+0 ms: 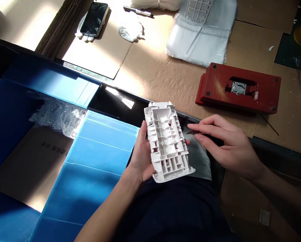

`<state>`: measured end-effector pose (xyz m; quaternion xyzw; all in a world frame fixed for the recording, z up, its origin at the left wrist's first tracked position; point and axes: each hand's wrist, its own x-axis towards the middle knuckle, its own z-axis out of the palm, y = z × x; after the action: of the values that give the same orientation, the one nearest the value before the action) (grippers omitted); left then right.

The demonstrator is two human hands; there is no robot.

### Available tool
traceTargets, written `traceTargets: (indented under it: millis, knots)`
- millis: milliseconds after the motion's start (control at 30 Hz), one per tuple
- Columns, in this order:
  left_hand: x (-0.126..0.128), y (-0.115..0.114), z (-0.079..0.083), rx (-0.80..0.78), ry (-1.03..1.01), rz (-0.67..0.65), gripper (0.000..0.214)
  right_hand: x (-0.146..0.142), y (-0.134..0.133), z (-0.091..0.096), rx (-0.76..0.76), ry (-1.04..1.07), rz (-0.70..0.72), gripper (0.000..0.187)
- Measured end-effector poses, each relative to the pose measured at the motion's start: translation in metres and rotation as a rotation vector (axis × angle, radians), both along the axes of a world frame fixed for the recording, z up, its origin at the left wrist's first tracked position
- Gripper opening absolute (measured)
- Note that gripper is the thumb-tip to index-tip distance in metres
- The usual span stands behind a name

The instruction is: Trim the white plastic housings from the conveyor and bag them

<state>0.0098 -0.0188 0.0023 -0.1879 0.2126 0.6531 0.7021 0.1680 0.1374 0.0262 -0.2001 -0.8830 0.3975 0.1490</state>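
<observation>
L hand & R hand were bare. L forearm & R forearm were bare too, right to the frame edge. Nails on the R fingers were short & plain. A dark navy garment covered the lap: plain matte fabric w/ soft folds, mostly in shadow. Couldn't tell trousers vs apron.

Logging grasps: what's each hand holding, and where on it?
Left hand holds the white moulded part from behind, thumb on its left long edge. Right hand pinches a small pointed tool by its rear.
</observation>
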Motion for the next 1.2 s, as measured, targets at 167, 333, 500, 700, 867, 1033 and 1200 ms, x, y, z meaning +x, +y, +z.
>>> traceTargets:
  millis: [167,333,500,700,867,1033,1200]
  knots:
    - [-0.005,-0.005,-0.005,0.047,0.05,0.028,0.076,0.011,-0.011,-0.017,-0.239,-0.009,-0.176,0.029]
    - [-0.001,-0.002,-0.01,-0.179,0.292,0.114,0.082,0.02,-0.016,-0.036,-0.426,0.016,-0.346,0.026]
    - [-0.003,0.002,-0.01,-0.377,0.515,0.149,0.069,0.022,-0.026,-0.051,-0.583,0.069,-0.506,0.031]
    - [-0.002,0.004,-0.008,-0.496,0.484,0.379,0.027,0.018,-0.041,-0.047,-0.555,0.054,-0.579,0.037]
    - [0.004,0.01,-0.001,-0.392,0.645,0.563,0.054,0.01,-0.054,-0.024,-0.283,0.073,-0.459,0.034]
    - [0.008,0.009,0.007,-0.387,0.746,0.547,0.057,-0.002,-0.063,-0.009,-0.088,0.046,-0.344,0.042]
    - [0.013,0.008,0.013,-0.43,0.827,0.543,0.051,-0.006,-0.063,-0.008,0.0,0.017,-0.313,0.046]
